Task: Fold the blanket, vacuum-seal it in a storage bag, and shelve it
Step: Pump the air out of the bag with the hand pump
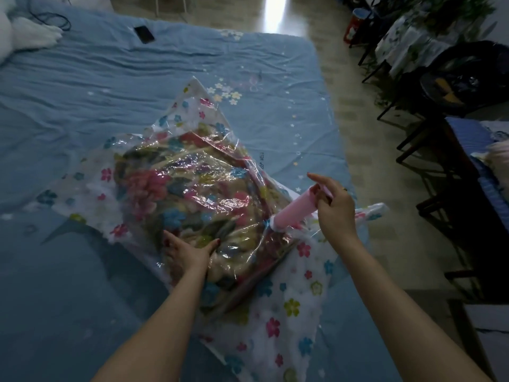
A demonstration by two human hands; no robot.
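**Blanket in the bag, pump on top**

The folded blanket (187, 194) has bright flowers on it. It sits inside a see-through storage bag (286, 307) with little flowers, lying on the blue bed (110, 86). The left hand (187, 252) lies flat with straight fingers, pressing on the bag. The right hand (334, 205) holds the handle of a pink pump (293, 213) that stands tilted on the bag. A black phone (144, 34) lies far off on the bed. Dark chairs (451, 86) stand beside the bed.

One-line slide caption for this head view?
Left hand presses the flower-printed clear plastic storage bag while right hand grips the pink cylindrical hand pump.
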